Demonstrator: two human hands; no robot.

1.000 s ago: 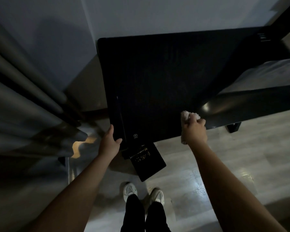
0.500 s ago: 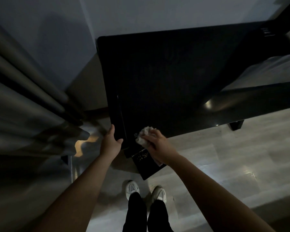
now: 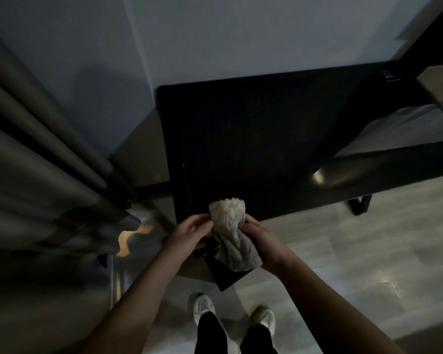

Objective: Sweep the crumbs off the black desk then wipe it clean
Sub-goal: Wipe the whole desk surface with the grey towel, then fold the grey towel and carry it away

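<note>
Hanging bunched, pale fluffy cloth [image 3: 229, 228]

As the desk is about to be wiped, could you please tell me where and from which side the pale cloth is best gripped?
Grip the cloth at its narrow twisted waist, coming from the right, as the right hand does. That leaves the broad fluffy end above it free to wipe the black desk. The left hand holds the cloth's left edge.
</note>
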